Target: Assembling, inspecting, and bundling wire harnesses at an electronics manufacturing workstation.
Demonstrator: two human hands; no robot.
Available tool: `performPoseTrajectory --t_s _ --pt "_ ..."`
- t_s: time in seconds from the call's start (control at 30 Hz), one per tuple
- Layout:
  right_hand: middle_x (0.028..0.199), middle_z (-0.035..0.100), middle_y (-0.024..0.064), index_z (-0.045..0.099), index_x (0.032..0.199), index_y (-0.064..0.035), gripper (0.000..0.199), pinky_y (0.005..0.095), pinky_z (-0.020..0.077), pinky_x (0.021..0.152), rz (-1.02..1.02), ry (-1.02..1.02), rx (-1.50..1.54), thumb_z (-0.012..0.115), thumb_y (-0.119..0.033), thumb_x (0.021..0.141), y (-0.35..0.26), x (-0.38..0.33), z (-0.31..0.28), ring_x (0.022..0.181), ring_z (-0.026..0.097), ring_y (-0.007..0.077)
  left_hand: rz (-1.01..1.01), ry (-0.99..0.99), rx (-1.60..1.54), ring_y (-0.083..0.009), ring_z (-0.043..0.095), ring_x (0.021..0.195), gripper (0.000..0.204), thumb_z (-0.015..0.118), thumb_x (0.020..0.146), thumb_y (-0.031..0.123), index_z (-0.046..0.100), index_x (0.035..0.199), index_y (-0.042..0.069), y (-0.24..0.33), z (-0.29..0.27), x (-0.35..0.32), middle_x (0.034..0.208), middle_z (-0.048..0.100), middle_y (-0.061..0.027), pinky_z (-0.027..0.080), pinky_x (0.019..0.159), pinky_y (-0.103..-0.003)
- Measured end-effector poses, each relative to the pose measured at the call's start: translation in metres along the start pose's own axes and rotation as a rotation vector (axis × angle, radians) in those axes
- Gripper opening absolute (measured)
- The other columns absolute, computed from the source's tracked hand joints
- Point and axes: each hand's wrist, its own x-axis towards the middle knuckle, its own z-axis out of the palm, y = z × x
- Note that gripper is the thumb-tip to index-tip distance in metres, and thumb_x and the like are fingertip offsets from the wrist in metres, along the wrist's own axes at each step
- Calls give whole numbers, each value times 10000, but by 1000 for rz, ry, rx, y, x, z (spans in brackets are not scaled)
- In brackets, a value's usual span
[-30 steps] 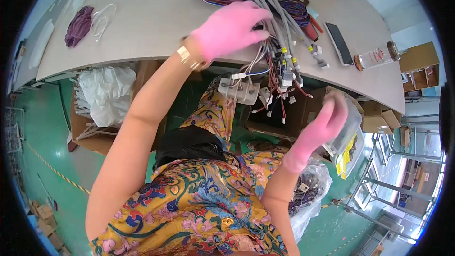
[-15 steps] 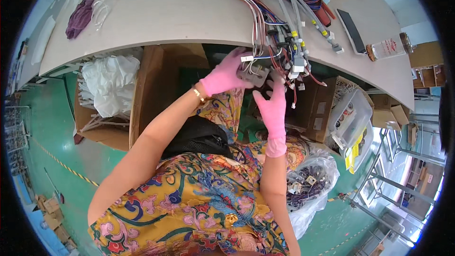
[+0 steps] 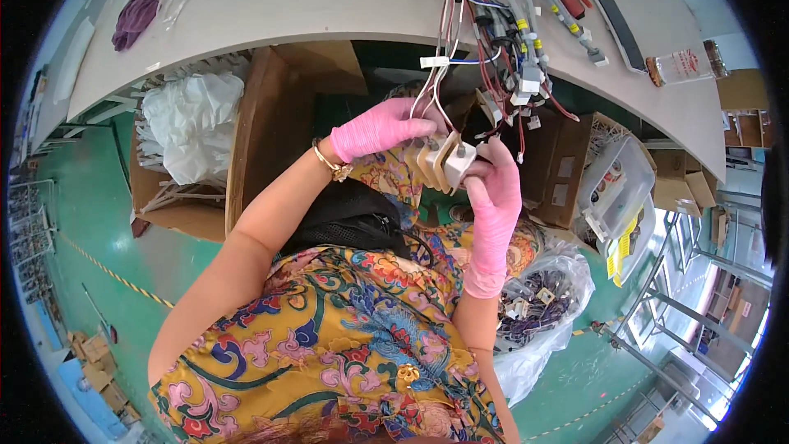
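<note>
My left hand [image 3: 380,130], in a pink glove, is closed round several thin white and brown wires [image 3: 445,29] that hang down over the table edge. Just below its thumb sits a block of stacked white and tan pieces [image 3: 440,166], perhaps connector housings. Gripping the block's right end is my right hand [image 3: 496,201], also gloved in pink, its thumb and fingers closed on it. The left fingertips behind the block are partly hidden. To the right, thick grey cables [image 3: 519,12] with white connectors [image 3: 528,82] dangle over the edge.
An open cardboard box [image 3: 246,148] with white plastic stands under the table at left. Below right lies a clear bag of wired parts [image 3: 538,304]. A clear plastic bin [image 3: 618,177] is beyond it. On the table are a purple cloth [image 3: 138,15], phone [image 3: 620,31] and jar [image 3: 686,66].
Both hands have moved slightly toward me, away from the table edge. The block has turned so its stacked side shows, and my right fingers have closed on its end.
</note>
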Motion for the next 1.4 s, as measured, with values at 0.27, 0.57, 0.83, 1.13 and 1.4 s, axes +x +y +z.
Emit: performPoseTrajectory --t_s 0.27,0.57,0.83,1.13,1.4 --pt "1230 532 75 462 1357 -16 654 271 455 797 -69 81 -501 728 -39 760 -20 -6 4 865 524 86 -2 -44 49 -152 583 940 395 498 973 380 643 978 13 14 0 1 987 645 -49 453 902 -311" --pt "1282 556 95 450 1381 -22 559 313 437 968 139 -77 -138 658 -198 892 0 -6 16 1140 534 157 -31 43 43 -137 524 1006 495 424 987 454 552 1165 11 44 18 1 1072 568 -51 414 932 -307" --pt "1213 567 95 457 1316 16 450 278 463 906 -29 214 -202 599 -219 959 9 -13 47 1091 551 150 27 307 -372 -213 436 1287 971 768 780 375 192 1481 31 32 58 -40 1379 444 -109 347 1090 -352" --pt "1032 645 174 489 1234 -65 403 368 533 742 -244 68 -787 619 -42 853 -12 -5 41 880 671 333 61 160 -219 -226 444 1284 1000 801 746 368 188 1468 51 47 37 -42 1373 447 -125 364 1082 -373" --pt "1196 582 183 392 1344 -18 493 349 468 921 -113 23 -721 559 -21 880 -9 -7 46 1058 612 284 92 -26 -57 -225 471 1269 933 832 714 166 233 1426 97 41 15 -35 1341 488 -104 396 1067 -368"
